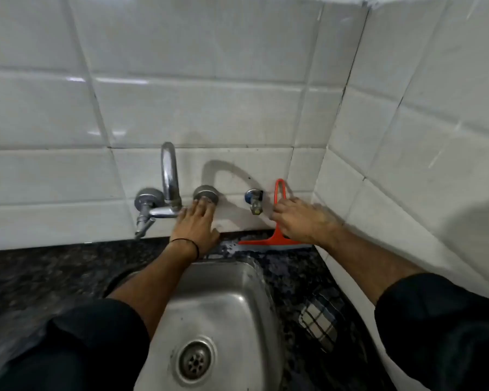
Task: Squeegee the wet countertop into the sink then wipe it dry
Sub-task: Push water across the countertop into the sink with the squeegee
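An orange squeegee (277, 240) stands against the tiled back wall, its blade down on the wet dark granite countertop (291, 273) behind the sink. My right hand (299, 218) is closed around its looped handle. My left hand (198, 225) reaches over the steel sink (237, 300) with its fingers on the right tap knob (206, 192); the grip itself is hidden by the hand. A folded checked cloth (321, 320) lies on the counter to the right of the sink.
A chrome wall faucet (168, 176) with a left valve (147, 201) rises above the sink. A small angle valve (254, 200) sticks out of the wall beside the squeegee. White tiled walls meet in a corner at the right. The drain (194, 361) sits near the front.
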